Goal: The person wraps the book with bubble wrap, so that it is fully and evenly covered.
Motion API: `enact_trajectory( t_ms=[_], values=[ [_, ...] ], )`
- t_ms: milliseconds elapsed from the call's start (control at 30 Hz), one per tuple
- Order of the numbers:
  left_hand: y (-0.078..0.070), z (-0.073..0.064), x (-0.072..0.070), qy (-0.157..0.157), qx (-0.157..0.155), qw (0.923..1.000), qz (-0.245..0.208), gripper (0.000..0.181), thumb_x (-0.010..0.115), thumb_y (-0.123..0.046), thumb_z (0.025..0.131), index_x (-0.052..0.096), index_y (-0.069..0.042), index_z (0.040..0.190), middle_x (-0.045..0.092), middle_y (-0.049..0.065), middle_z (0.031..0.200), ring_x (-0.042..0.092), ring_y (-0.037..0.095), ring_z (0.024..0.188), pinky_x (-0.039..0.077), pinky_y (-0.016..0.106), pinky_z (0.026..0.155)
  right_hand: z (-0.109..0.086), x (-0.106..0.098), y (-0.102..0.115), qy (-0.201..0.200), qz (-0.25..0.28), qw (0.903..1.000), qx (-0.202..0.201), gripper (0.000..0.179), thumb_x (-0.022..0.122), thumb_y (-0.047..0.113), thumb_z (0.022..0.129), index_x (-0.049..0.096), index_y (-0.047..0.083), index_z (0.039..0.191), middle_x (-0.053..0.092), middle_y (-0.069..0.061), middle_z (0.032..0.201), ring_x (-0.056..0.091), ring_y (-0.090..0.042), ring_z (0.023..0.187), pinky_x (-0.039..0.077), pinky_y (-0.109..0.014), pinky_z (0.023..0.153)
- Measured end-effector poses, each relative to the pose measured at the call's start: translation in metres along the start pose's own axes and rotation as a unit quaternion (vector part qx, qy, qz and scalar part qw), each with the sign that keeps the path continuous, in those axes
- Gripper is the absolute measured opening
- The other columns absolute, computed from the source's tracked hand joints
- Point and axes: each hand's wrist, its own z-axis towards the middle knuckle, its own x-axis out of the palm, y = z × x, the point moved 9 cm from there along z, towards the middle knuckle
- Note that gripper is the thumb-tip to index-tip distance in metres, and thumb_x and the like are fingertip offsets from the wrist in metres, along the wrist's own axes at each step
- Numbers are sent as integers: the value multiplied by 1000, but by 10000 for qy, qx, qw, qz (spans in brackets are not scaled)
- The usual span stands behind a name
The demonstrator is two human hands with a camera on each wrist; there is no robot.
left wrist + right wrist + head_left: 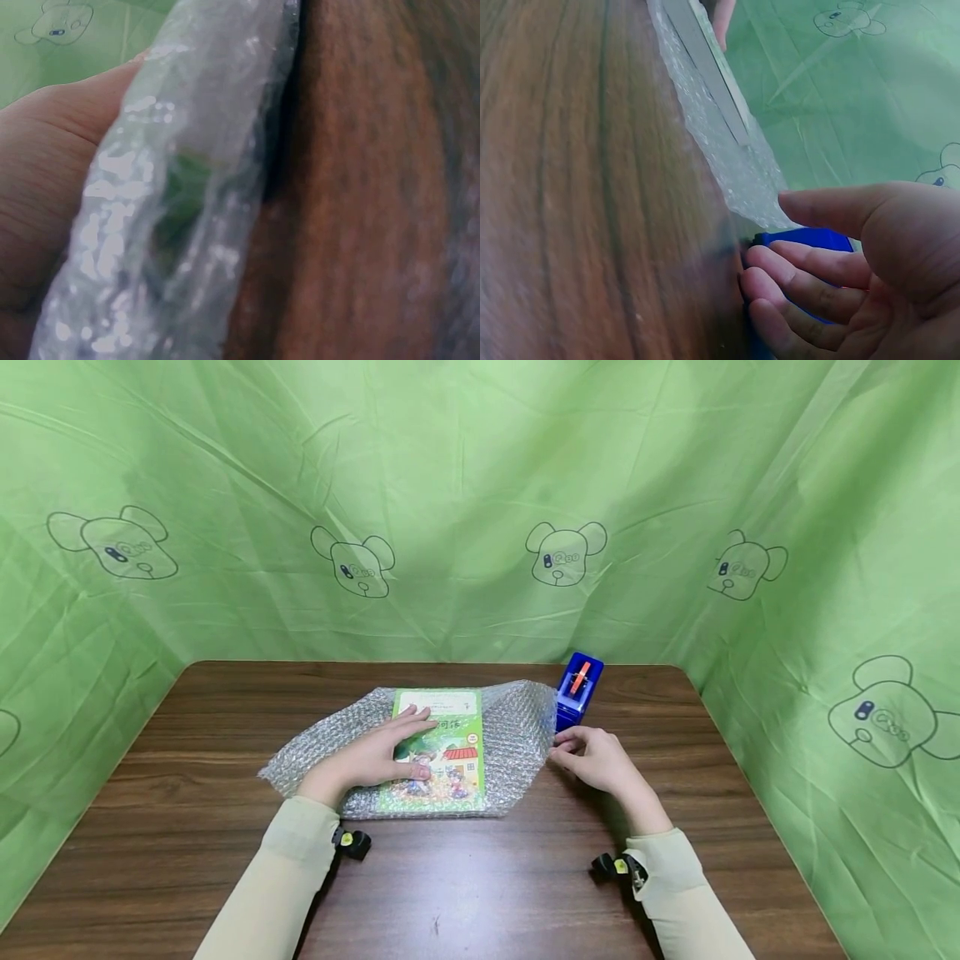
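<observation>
A green picture book (461, 768) lies on a sheet of bubble wrap (517, 735), which spreads past both its sides. Film also covers its near edge, where green shows through the bubble wrap (187, 202) in the left wrist view. My left hand (382, 756) rests flat on the cover, fingers extended and thumb apart. Beside the wrap's right edge is my right hand (596, 760); in the right wrist view that right hand (832, 277) has thumb and loosely bent fingers apart, holding nothing. Just beyond it stands a blue tape dispenser (567, 714) with an orange centre, partly hidden by the fingers in the right wrist view.
The brown wooden table (465, 885) extends around the book. Green fabric (465, 460) printed with mouse-head outlines hangs behind the table and along both sides. A small black camera (356, 843) is strapped to the left wrist, another black camera (606, 867) to the right.
</observation>
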Motion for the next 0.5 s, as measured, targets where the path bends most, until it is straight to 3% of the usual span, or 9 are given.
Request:
enact_trajectory(
  t_ms=[500],
  values=[
    [0,1,0,15,23,10000,-30,97,83,-58,91,42,-20,170,22,6,182,12,34,168,11,68,131,1,17,7,-235,503,9985,3,13,81,18,101,78,6,105,80,-2,88,72,-13,67,52,-26,59]
  ],
)
